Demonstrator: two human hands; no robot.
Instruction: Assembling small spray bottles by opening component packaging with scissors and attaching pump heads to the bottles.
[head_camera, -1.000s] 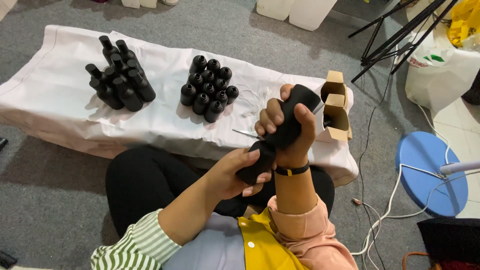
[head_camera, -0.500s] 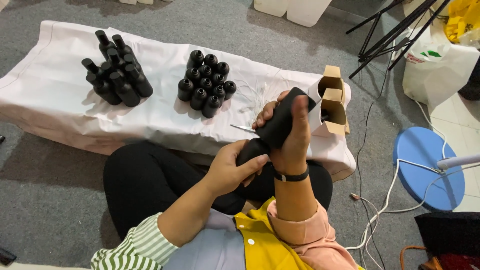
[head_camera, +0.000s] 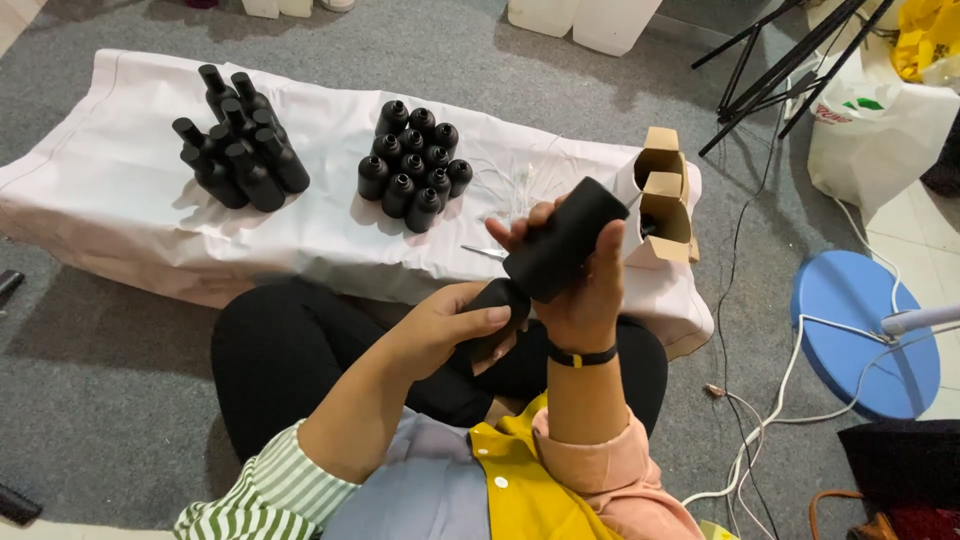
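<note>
Right hand (head_camera: 585, 290): wrapped around black bottle (head_camera: 565, 240), frame centre.
Left hand (head_camera: 445, 325): gripping the bottle's cap (head_camera: 497, 310).
Boxes (head_camera: 662, 195): brown cardboard, open, right of centre.
Desk (head_camera: 330, 225): white-covered, two black bottle clusters (head_camera: 412, 165) upper left.

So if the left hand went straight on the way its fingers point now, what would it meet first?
Probably the right hand, which grips the black bottle. The left hand points that way, holding the bottle's lower end; depth is unclear.

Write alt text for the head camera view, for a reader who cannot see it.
A seated person's right hand grips a black bottle while the left hand holds its lower end. Ahead, a white cloth bears two clusters of black bottles and open cardboard boxes.
</note>
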